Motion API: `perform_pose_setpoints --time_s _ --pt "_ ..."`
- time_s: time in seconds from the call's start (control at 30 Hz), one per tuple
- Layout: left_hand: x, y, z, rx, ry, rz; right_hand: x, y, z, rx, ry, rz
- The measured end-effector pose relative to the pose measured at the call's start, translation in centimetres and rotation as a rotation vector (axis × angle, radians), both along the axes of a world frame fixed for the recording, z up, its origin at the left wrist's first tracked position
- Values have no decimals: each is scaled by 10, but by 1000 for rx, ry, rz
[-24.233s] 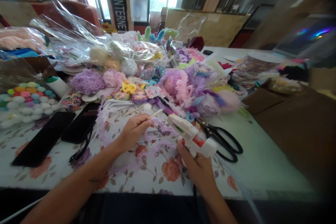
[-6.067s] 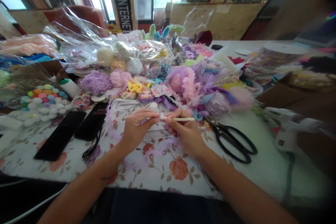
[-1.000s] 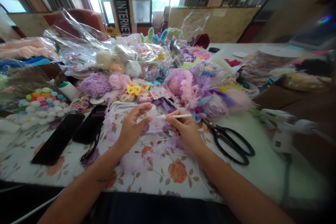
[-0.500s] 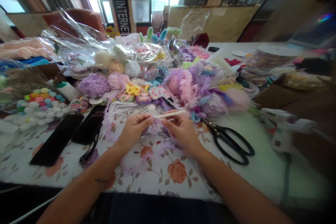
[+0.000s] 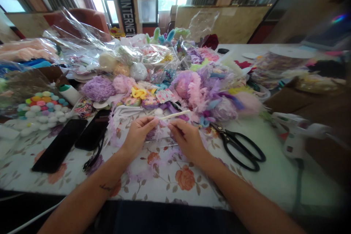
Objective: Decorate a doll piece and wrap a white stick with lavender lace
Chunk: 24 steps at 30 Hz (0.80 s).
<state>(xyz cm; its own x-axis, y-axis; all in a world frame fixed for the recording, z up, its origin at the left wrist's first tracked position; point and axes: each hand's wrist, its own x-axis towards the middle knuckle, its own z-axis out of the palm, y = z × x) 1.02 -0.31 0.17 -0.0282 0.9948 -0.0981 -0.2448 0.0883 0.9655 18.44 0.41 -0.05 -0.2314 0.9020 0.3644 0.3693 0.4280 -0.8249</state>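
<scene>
My left hand (image 5: 139,131) is closed in a pinch on one end of a thin cream stick (image 5: 177,114), which slants up to the right. Fluffy lilac yarn (image 5: 163,123) runs between both hands at that end and hangs below them over the cloth. With thumb and fingers pressed together, my right hand (image 5: 189,137) pinches the yarn, just below the stick. The fingertips cover the spot where yarn and stick meet. Black-handled scissors (image 5: 241,148) lie to the right of my right hand.
Two dark phones (image 5: 60,146) lie at left, near a heap of coloured pompoms (image 5: 42,111). Behind my hands rises a pile of plush yarn balls (image 5: 98,88) and clear plastic bags (image 5: 153,53). A white glue gun (image 5: 294,135) stands at right beside a cardboard box (image 5: 326,117).
My right fingers have come off the cream stick and moved down slightly onto the yarn. The stick's free end now points more upward. My left hand has stayed nearly in place.
</scene>
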Motion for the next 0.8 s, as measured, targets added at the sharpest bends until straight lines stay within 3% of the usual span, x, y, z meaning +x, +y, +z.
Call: perform_pose_setpoints --time_s 0.13,0.23,0.33,0.43,0.57,0.7,0.8 --pt "-2 5 0 -41 -161 45 4 5 7 -482 278 183" --pt "-13 14 3 -65 -318 179 19 10 19 -682 257 372" --pt "-30 25 4 -72 -436 387 41 16 37 -664 84 482" --pt "-40 32 4 -67 -483 476 63 22 51 -559 -34 476" --pt "-38 29 4 -31 -486 416 81 27 56 -501 -123 442" --pt "-29 23 9 -23 -491 318 87 28 54 -559 -210 434" --pt "-27 21 15 4 -529 256 88 28 55 -636 -247 614"
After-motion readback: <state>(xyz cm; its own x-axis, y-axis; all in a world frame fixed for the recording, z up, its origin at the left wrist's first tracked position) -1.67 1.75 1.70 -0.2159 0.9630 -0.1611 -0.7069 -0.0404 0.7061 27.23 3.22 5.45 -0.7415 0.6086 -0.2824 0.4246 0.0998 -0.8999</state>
